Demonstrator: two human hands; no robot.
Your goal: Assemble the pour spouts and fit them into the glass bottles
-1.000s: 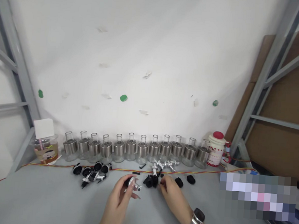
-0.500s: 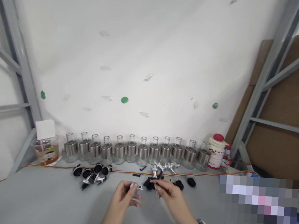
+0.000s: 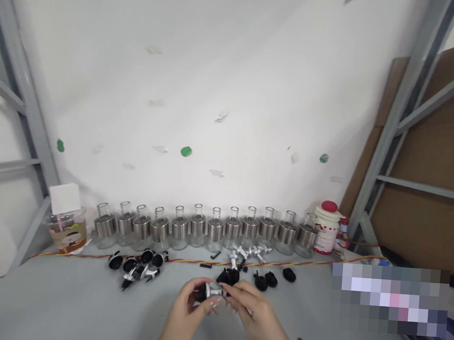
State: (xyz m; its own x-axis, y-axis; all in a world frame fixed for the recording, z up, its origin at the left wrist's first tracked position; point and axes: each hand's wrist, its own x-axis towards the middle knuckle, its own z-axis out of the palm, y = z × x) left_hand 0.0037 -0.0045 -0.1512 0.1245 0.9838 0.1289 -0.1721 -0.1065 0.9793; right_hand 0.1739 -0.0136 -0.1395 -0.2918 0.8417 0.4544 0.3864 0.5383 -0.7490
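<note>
My left hand (image 3: pixel 190 304) is closed round a silver-and-black pour spout (image 3: pixel 211 291), its black end toward the palm and its silver neck pointing right. My right hand (image 3: pixel 248 306) pinches at the tip of that neck, where a small dark part shows between the fingertips; its kind is too small to tell. Just behind the hands lie black caps (image 3: pixel 228 276) and a group of silver spout pieces (image 3: pixel 240 254). Two small black strips (image 3: pixel 206 265) rest near the cord. To the left is a pile of black-and-silver pour spouts (image 3: pixel 140 271).
A row of several glass bottles (image 3: pixel 215 230) with metal sleeves stands along the wall. A plastic cup (image 3: pixel 69 234) is at the left end, a cream jar with a red top (image 3: pixel 326 231) at the right. A red-yellow cord (image 3: pixel 189 261) crosses the grey table.
My hands have come together: the right has moved down and left to the spout in my left hand. The spout has turned, showing its black end. The view has shifted slightly.
</note>
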